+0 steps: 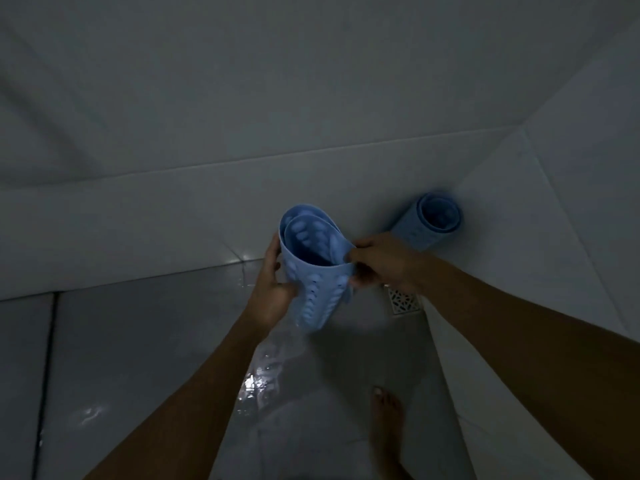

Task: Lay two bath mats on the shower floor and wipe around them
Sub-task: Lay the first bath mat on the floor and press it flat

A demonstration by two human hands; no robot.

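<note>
Left hand [272,285] cups rolled blue mat [313,271] — right hand [379,265] pinches its edge

Lower end of the second rolled mat [427,221] hidden behind the right hand [384,265]. Floor drain [405,301] partly covered by the right forearm, only a corner of the grate showing. Fingertips of the left hand [272,282] out of sight behind the held rolled mat [313,268]. Inner turns of that roll lost in shadow (lighting dim throughout). Bare foot [388,427] cut off by the bottom edge. Both forearms cut off by the frame's lower edge. Wet patches on the floor [138,358] too blurred to outline.
</note>
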